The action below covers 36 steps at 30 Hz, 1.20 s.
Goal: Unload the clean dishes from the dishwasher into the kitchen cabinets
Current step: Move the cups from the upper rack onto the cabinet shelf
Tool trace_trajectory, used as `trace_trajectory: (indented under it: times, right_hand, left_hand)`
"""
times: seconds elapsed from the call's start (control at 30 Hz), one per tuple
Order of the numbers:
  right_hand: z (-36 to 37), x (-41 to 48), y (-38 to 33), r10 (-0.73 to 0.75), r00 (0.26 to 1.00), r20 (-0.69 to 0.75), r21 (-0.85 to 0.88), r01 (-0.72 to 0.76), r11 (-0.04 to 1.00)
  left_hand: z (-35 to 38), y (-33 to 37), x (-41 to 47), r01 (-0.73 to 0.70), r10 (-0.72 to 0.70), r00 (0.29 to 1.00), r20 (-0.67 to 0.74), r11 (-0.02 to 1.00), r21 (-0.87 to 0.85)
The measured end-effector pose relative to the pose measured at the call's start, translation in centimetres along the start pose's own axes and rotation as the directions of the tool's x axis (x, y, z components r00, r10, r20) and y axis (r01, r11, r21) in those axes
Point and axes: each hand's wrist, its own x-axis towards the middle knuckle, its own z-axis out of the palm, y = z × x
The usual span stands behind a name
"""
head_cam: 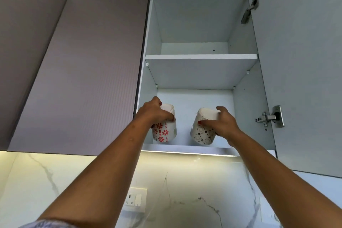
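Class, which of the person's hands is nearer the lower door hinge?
Right. The right hand lies left of the lower hinge; the left hand, holding the red-flowered cup, is farther left.

left hand [154, 111] grips red-flowered cup [164, 129] | right hand [224, 122] grips black-patterned cup [202, 131] | both seemingly on cabinet's bottom shelf [185, 147]

One head-worn view looks steeply up from below, close to the cabinet [194, 18] at twelve o'clock, the backsplash [185, 187] at six o'clock.
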Motion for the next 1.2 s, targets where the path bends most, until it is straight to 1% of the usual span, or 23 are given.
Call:
trace_trajectory:
  times: [0.13,0.23,0.33,0.47,0.63,0.77,0.93,1.07,1.2]
  right_hand:
    - [1.8,2.8,0.8,0.052,0.997,0.063,-0.082,-0.047,0.996]
    - [2.8,4.3,1.4,0.130,0.986,0.100,-0.062,-0.125,0.990]
    - [3.7,5.7,1.9,0.180,0.975,0.130,-0.068,-0.172,0.983]
    - [4.6,7.6,2.3,0.234,0.956,0.177,-0.170,-0.204,0.964]
    - [6.2,9.6,2.7,0.260,0.937,0.235,-0.274,-0.193,0.942]
    - [7.5,10.7,2.6,0.268,0.920,0.285,-0.356,-0.158,0.921]
    - [8.9,11.9,2.9,0.282,0.902,0.328,-0.460,-0.108,0.881]
    - [9.7,13.3,3.5,0.340,0.854,0.393,-0.497,-0.114,0.860]
    - [10.2,14.1,4.3,0.369,0.819,0.440,-0.549,-0.080,0.832]
  left_hand:
    - [1.2,-1.1,3.1,0.007,-0.013,0.997,0.073,0.997,0.083]
    - [2.4,-2.1,4.9,0.026,-0.038,0.992,0.119,0.994,0.102]
    - [3.6,-3.0,6.7,0.042,-0.060,0.986,0.153,0.992,0.123]
    - [4.8,-3.4,9.3,0.038,-0.083,0.970,0.227,0.980,0.194]
    - [6.5,-4.0,12.0,0.021,-0.107,0.948,0.298,0.960,0.279]
    - [7.8,-4.6,13.8,0.050,-0.151,0.931,0.333,0.955,0.291]
    - [8.5,-5.3,15.0,0.051,-0.185,0.886,0.425,0.950,0.307]
    - [8.4,-5.3,15.6,0.059,-0.209,0.857,0.471,0.948,0.313]
    - [8.4,-5.3,16.0,0.078,-0.253,0.815,0.521,0.939,0.335]
